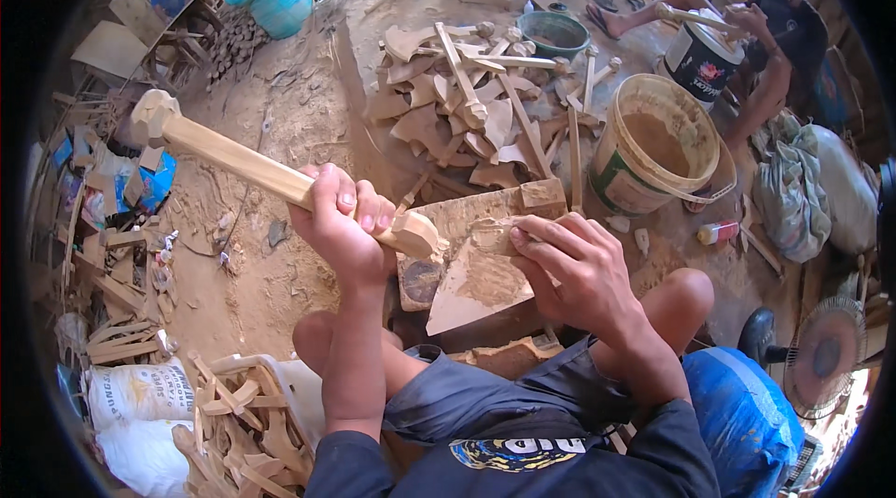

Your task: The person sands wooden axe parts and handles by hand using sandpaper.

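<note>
Wrapping our left hand [341, 229] around the wooden stick [238, 160], we are holding its near end over the wooden block [457, 215]; a firm grip and a steady angle are probably serving us best. Our right hand [586, 266] is curling, fingers close together, by the dusty, angular flat piece [478, 288]; whether it is pinching anything, we cannot tell. The pale stick is showing smooth facets and knobbed ends.

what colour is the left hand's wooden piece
The wooden piece is pale tan, clearest in the head view.
</note>
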A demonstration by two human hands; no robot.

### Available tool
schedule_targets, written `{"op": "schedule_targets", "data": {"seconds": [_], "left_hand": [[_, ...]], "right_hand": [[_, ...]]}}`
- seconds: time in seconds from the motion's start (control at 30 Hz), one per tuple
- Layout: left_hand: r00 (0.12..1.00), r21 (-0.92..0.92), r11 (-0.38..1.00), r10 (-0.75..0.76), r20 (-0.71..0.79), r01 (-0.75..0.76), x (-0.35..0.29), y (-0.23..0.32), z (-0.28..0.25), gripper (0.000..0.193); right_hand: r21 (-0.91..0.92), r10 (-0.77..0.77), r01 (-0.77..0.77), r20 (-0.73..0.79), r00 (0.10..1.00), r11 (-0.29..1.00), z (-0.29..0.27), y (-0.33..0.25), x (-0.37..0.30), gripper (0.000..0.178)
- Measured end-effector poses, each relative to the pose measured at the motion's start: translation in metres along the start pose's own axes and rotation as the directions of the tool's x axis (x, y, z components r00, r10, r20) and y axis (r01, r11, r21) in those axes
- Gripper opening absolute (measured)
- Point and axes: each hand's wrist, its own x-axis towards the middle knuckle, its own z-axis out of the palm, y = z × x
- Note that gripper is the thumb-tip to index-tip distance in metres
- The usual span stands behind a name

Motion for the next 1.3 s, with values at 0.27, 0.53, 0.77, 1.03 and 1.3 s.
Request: {"op": "schedule_targets", "data": {"seconds": [0.27,0.53,0.77,1.03,1.3], "left_hand": [[0.999,0.038,0.998,-0.041,-0.003,0.041,-0.008,-0.007,0.010,0.021],[0.997,0.112,0.991,0.081,-0.013,-0.079,-0.011,-0.009,0.013,0.023],[0.998,0.089,0.994,0.069,-0.005,-0.069,-0.006,-0.010,0.010,0.024],[1.000,0.054,0.998,0.010,0.003,-0.011,-0.011,-0.016,0.009,0.018],[0.992,0.130,0.984,0.119,0.033,-0.123,-0.013,-0.014,0.015,0.017]], "right_hand": [[0.111,-0.062,0.069,-0.072,0.995,0.991,0.009,-0.020,0.003,0.028],[-0.111,0.089,-0.071,0.170,0.981,0.991,-0.012,-0.024,-0.008,0.026],[0.124,0.026,-0.018,-0.062,0.998,0.992,0.003,-0.018,-0.002,0.023],[0.143,0.007,0.002,-0.063,0.998,0.990,0.018,-0.021,-0.004,0.030],[-0.346,0.086,0.029,0.311,0.946,0.938,0.008,-0.017,-0.016,0.028]]}}
